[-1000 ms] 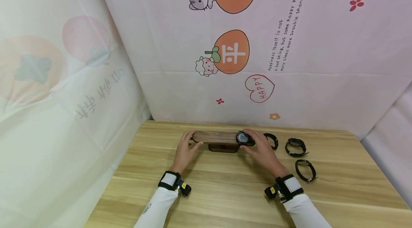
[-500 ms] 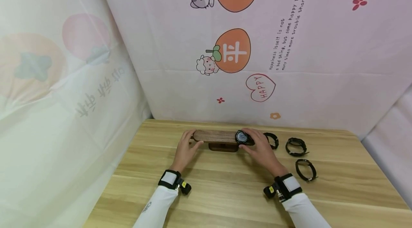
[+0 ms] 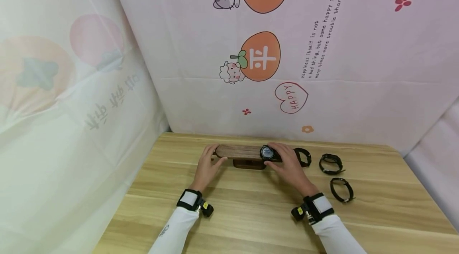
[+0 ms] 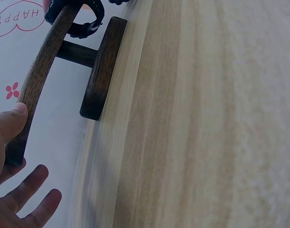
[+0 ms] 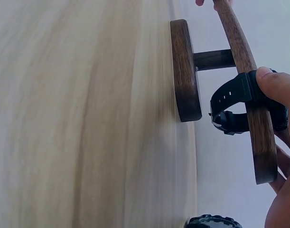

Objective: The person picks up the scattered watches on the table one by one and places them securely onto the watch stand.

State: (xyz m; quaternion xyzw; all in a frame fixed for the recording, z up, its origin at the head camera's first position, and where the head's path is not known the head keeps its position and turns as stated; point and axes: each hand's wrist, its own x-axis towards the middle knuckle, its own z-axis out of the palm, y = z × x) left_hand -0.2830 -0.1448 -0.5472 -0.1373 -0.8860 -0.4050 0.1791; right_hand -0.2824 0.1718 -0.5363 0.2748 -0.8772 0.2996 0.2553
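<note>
A dark wooden watch stand (image 3: 240, 151) with a long top bar stands near the back of the table. My left hand (image 3: 208, 166) grips the bar's left end; in the left wrist view the thumb lies on one side of the bar (image 4: 40, 80) and other fingers are spread below its end. A black watch (image 3: 267, 152) is looped around the right part of the bar, its strap hanging beneath in the right wrist view. My right hand (image 3: 289, 164) pinches this watch, the thumb on its edge (image 5: 266, 73). The stand's base (image 5: 185, 71) rests on the table.
Several more black watches lie on the wooden table (image 3: 251, 222) to the right: one close to my right hand (image 3: 304, 157), another watch (image 3: 330, 164) further right, and a watch (image 3: 342, 190) nearer the front. A printed cloth (image 3: 201, 106) hangs behind the table.
My right hand has slid the watch a little to the left along the bar. The left hand keeps its place at the bar's left end.
</note>
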